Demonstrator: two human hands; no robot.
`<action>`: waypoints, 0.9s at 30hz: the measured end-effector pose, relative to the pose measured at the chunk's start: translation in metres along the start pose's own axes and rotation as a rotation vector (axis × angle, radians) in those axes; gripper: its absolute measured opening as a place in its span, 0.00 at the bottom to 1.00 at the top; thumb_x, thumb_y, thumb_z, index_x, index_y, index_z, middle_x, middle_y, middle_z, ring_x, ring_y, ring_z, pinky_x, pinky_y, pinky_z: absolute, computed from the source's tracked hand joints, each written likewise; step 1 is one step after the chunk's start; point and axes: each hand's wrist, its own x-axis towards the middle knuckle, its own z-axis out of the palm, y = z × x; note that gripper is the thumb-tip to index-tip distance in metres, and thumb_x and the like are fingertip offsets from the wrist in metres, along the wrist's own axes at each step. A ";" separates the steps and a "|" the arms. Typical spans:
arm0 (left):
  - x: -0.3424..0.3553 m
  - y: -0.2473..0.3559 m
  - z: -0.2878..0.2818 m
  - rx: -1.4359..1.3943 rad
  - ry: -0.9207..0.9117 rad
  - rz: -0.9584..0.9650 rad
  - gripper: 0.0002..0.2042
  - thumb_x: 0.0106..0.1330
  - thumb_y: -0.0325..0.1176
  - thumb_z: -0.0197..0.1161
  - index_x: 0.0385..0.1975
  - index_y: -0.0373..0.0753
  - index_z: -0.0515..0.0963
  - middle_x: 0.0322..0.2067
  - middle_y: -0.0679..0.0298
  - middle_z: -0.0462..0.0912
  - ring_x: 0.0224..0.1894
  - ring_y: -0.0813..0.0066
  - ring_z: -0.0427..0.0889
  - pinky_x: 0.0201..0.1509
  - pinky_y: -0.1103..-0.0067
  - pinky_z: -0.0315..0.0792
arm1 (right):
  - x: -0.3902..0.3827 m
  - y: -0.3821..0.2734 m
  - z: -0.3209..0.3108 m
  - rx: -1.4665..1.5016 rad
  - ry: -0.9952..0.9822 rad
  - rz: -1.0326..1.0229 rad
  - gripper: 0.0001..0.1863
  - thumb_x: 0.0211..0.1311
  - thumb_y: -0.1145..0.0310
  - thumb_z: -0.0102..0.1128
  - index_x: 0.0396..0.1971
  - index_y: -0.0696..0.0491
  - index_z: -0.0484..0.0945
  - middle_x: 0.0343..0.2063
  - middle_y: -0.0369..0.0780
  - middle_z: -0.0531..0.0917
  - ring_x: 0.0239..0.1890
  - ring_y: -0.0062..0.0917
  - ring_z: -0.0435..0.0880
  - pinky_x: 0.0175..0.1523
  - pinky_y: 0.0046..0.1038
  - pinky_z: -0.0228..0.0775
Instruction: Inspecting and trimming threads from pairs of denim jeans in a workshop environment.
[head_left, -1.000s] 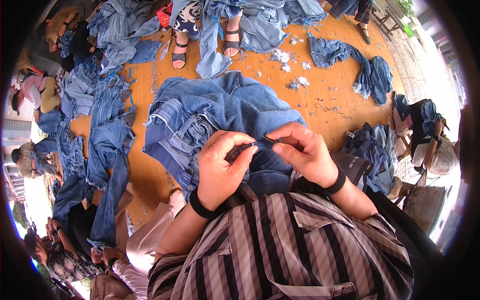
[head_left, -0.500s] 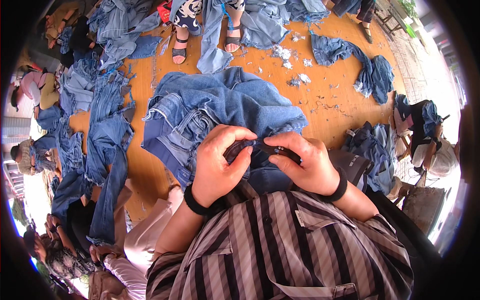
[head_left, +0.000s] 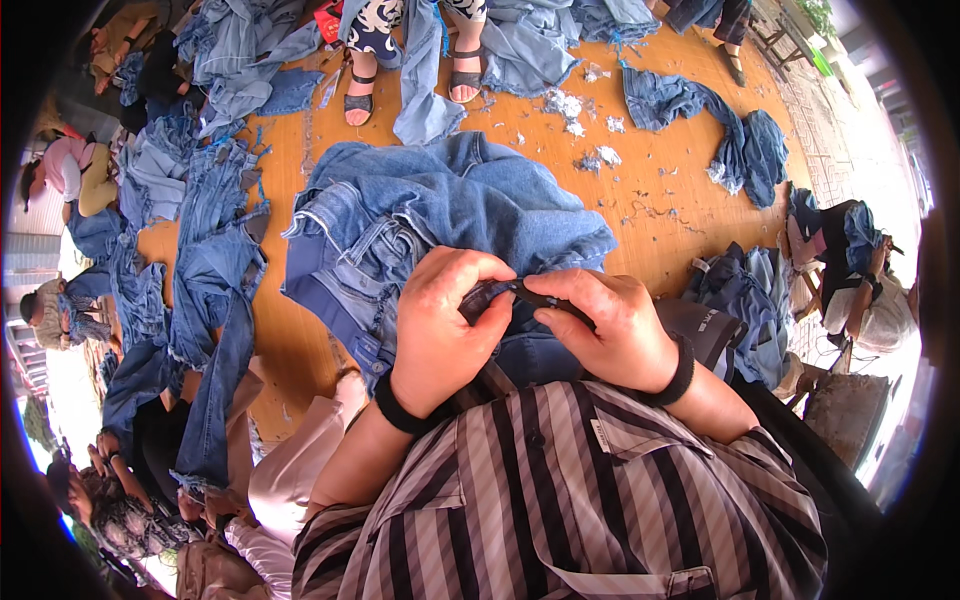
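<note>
A pair of blue jeans (head_left: 480,205) lies bunched on the wooden surface in front of me, its waistband part toward the left. My left hand (head_left: 435,325) pinches a dark denim edge (head_left: 483,297) between thumb and fingers, close to my body. My right hand (head_left: 625,330) is closed round a slim black tool (head_left: 562,308); its exact kind is hidden by the fingers. The tool's end meets the denim edge at my left fingertips. Black bands circle both wrists.
The orange-brown wooden surface (head_left: 275,395) holds lint scraps (head_left: 563,105) and loose threads. Denim heaps (head_left: 215,250) stretch along the left. At the far side a person's sandalled feet (head_left: 467,80) stand among jeans. More denim (head_left: 750,310) lies at right, with people around the edges.
My right hand has shifted slightly left with the black tool, so its end sits closer against the denim edge. My left hand has tilted a little; the jeans lie almost as before.
</note>
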 end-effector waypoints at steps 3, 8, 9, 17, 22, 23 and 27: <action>0.000 0.001 0.002 0.035 0.016 0.030 0.11 0.51 0.17 0.67 0.34 0.36 0.81 0.33 0.60 0.83 0.38 0.63 0.83 0.45 0.73 0.75 | -0.001 0.001 0.000 -0.018 0.000 -0.014 0.16 0.57 0.75 0.70 0.46 0.54 0.81 0.37 0.43 0.88 0.36 0.40 0.88 0.38 0.34 0.81; 0.001 0.002 0.002 0.067 0.023 0.059 0.12 0.50 0.17 0.67 0.34 0.36 0.81 0.33 0.60 0.83 0.37 0.61 0.82 0.45 0.72 0.75 | -0.003 0.001 -0.001 -0.033 0.009 -0.029 0.16 0.57 0.75 0.71 0.46 0.54 0.81 0.37 0.43 0.88 0.35 0.40 0.88 0.37 0.35 0.81; 0.001 0.001 0.002 0.066 0.022 0.065 0.12 0.50 0.17 0.67 0.34 0.37 0.82 0.33 0.60 0.84 0.37 0.61 0.82 0.44 0.72 0.75 | -0.003 0.000 -0.001 -0.033 0.007 -0.028 0.16 0.57 0.75 0.71 0.46 0.54 0.81 0.37 0.43 0.88 0.35 0.40 0.88 0.37 0.35 0.81; 0.001 0.000 0.000 0.094 0.039 0.071 0.09 0.53 0.20 0.70 0.33 0.37 0.83 0.33 0.60 0.85 0.38 0.62 0.82 0.45 0.71 0.74 | -0.005 0.000 0.000 0.025 0.083 0.150 0.18 0.60 0.77 0.70 0.50 0.55 0.79 0.37 0.44 0.87 0.35 0.33 0.89 0.39 0.29 0.79; 0.001 -0.002 0.000 0.119 0.000 0.037 0.08 0.54 0.22 0.71 0.34 0.37 0.84 0.33 0.60 0.85 0.38 0.61 0.82 0.44 0.71 0.73 | 0.003 -0.004 -0.005 0.041 0.024 0.248 0.18 0.60 0.76 0.70 0.51 0.55 0.79 0.37 0.43 0.87 0.35 0.30 0.89 0.39 0.28 0.79; 0.001 -0.003 0.001 0.119 -0.001 0.037 0.08 0.54 0.22 0.71 0.34 0.37 0.84 0.33 0.60 0.85 0.38 0.61 0.82 0.44 0.71 0.73 | 0.004 -0.004 -0.006 0.025 -0.024 0.292 0.18 0.60 0.75 0.70 0.51 0.55 0.79 0.38 0.43 0.87 0.35 0.30 0.89 0.39 0.27 0.79; 0.002 -0.006 0.000 0.114 -0.011 0.053 0.07 0.55 0.23 0.71 0.34 0.37 0.83 0.32 0.60 0.85 0.37 0.60 0.82 0.44 0.71 0.73 | 0.004 0.000 -0.009 0.074 -0.046 0.204 0.18 0.61 0.75 0.70 0.50 0.55 0.79 0.38 0.43 0.87 0.35 0.29 0.89 0.40 0.27 0.80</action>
